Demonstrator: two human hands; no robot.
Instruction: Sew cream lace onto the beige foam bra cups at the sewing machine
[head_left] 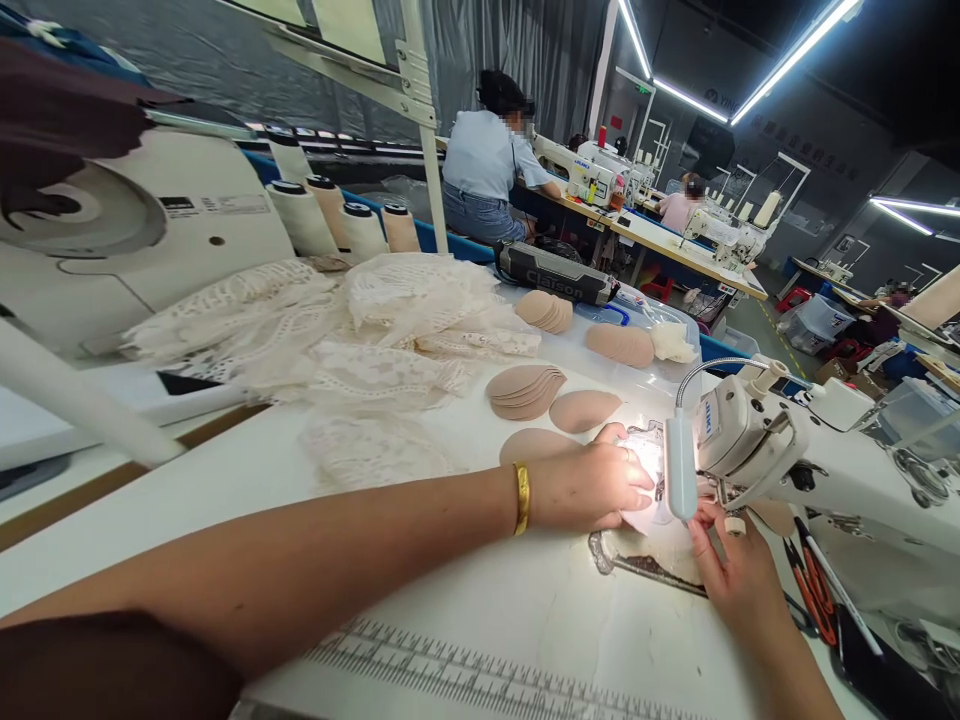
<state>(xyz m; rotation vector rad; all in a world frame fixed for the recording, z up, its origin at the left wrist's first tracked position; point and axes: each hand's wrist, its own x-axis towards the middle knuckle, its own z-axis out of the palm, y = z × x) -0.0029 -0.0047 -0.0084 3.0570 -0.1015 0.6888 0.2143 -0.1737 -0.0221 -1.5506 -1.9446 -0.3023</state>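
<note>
– Beneath the needle end of the sewing machine (742,430), what are the two hands at?

– The left hand (600,482) comes in from the machine's left, fingers bent over a pale piece (636,516) lying under the light. They touch it, perhaps to keep it flat; whether they pinch it or just press, I cannot tell.

– And the right hand (739,572)?

– At the machine's near side, close under the needle end, thumb apart from the fingers. Its fingertips are partly hidden, so I can't say whether they grasp anything. Having one hand on each side probably helps steer the piece.

– Why is the lamp (680,470) so low?

– It hangs just in front of the machine's needle end, I'd guess to light that small spot. The glare washes out the piece's edges.

– What about the beige stack (525,392)?

– It sits left of the machine on the counter (450,590), fanned out, likely for easy picking by the left hand. The lace (360,330) is heaped farther left of the machine, presumably out of the way.

– And the scissors (814,590)?

– Right of the machine's needle end, beyond the right hand, maybe so they stay within reach
</note>
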